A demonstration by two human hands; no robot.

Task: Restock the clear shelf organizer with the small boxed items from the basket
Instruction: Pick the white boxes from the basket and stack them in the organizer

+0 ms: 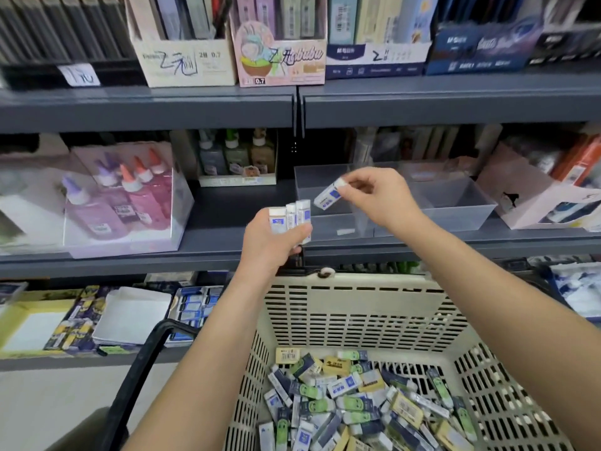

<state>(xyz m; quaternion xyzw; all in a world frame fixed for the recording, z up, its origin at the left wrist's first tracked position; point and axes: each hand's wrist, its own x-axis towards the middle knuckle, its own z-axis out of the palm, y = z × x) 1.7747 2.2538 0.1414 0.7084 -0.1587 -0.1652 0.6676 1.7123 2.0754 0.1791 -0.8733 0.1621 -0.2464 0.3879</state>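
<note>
Our right hand (380, 196) pinches one small box (328, 195) above the clear organizer (455, 203); left hand (273, 242) grips three boxes (290, 218). We should lower it flat inside.

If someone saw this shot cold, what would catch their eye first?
The two hands at centre: the right hand pinches one white-and-blue box at the clear organizer on the middle shelf, while the left hand grips three more boxes upright. Below them, the beige basket holds a heap of small boxes.
</note>
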